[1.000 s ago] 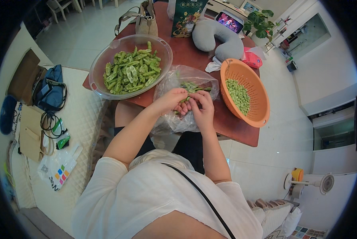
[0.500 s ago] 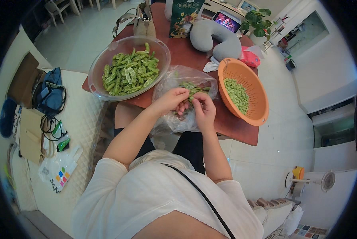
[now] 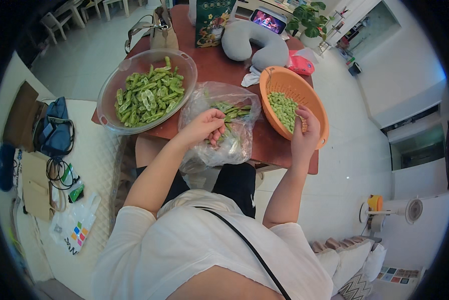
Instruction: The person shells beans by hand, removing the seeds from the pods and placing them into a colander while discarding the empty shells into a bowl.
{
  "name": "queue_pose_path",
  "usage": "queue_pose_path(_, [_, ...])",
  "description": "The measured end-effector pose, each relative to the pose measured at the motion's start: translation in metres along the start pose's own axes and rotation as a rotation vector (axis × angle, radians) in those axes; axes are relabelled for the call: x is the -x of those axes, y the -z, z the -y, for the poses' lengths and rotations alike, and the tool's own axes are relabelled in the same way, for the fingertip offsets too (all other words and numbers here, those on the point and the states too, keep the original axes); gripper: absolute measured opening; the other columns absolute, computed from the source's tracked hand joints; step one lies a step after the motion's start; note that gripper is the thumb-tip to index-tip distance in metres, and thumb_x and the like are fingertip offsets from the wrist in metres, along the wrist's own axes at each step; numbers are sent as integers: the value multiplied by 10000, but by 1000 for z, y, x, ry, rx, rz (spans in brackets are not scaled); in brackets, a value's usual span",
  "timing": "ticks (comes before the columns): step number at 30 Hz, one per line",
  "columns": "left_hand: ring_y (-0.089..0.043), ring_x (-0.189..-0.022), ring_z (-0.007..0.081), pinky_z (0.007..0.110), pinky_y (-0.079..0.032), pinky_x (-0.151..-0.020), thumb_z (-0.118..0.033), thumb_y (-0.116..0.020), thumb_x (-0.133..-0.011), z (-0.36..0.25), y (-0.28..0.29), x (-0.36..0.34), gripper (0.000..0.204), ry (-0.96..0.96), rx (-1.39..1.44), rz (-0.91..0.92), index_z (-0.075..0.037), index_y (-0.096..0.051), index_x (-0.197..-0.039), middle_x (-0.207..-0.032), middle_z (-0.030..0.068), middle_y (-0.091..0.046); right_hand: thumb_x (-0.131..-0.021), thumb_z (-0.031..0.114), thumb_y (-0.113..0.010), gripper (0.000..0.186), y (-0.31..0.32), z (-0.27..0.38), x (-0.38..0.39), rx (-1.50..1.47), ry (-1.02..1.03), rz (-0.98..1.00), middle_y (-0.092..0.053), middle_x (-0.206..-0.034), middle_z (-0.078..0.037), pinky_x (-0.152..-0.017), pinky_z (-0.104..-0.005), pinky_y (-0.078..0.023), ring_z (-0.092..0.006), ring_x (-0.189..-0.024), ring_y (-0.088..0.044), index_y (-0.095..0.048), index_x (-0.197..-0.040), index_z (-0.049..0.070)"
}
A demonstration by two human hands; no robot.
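Observation:
My left hand (image 3: 208, 125) is over a crinkled clear plastic bag (image 3: 194, 160) holding green pods (image 3: 234, 111); its fingers are curled, and what they hold, if anything, is hidden. My right hand (image 3: 307, 127) is at the near right part of an orange colander (image 3: 311, 101), its fingers pinched over the heap of shelled green beans (image 3: 282, 105); I cannot make out what is between them. To the left, a large clear plastic bowl (image 3: 104, 97) holds a pile of green pods, several of them split open (image 3: 147, 98).
On the red-brown table (image 3: 216, 67) are a grey neck pillow (image 3: 234, 40), a lit phone (image 3: 268, 21), a beige handbag (image 3: 163, 35), a green package (image 3: 213, 22) and a pink pack (image 3: 300, 63). A padded seat (image 3: 102, 145) with bags is at left, a fan (image 3: 413, 211) at right.
My right hand has left the left hand and moved right to the colander. My left hand has shifted slightly left, fingers still curled. The whole view has shifted a little.

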State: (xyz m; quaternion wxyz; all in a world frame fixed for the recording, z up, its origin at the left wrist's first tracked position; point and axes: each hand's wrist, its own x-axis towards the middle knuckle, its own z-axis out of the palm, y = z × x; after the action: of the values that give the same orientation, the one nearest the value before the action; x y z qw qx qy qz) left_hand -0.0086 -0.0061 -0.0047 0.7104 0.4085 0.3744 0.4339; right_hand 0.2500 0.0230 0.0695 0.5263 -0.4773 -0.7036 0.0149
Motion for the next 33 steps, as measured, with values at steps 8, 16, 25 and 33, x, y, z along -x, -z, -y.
queue_pose_path(8, [-495, -555, 60, 200, -437, -460, -127, -487, -910, 2, 3, 3, 208, -74, -57, 53, -49, -450, -1100, -763, 19, -526, -709, 97, -685, 306, -50, 57, 23, -306, 44, 336, -560, -908, -113, -644, -292, -455, -223, -750, -557, -569, -978, 7])
queue_pose_path(16, [-494, -543, 59, 199, -438, -451, -148, -475, -924, 3, 0, 1, 153, -82, -54, 51, -43, -460, -1034, -734, 18, -525, -811, 105, -629, 196, -98, 32, 56, -568, -362, 611, -565, -795, -52, -583, -255, -438, -110, -654, -532, -544, -958, 9])
queue_pose_path(25, [-458, -523, 32, 177, -409, -430, -223, -395, -952, -5, -2, 2, 180, 7, -68, 89, -57, -457, -922, -701, 1, -516, -865, 25, -522, 119, -104, 21, 64, -1036, -536, 578, -526, -767, 10, -605, -190, -406, -51, -687, -497, -496, -980, 29])
queue_pose_path(33, [-577, -713, 295, 387, -429, -586, -141, -569, -842, 5, -23, 2, 168, -580, -940, -258, -34, -502, -953, -797, 155, -582, -856, 27, -519, 92, -103, 13, 63, -1015, -590, 498, -517, -759, 21, -525, -168, -346, -25, -611, -448, -489, -942, 39])
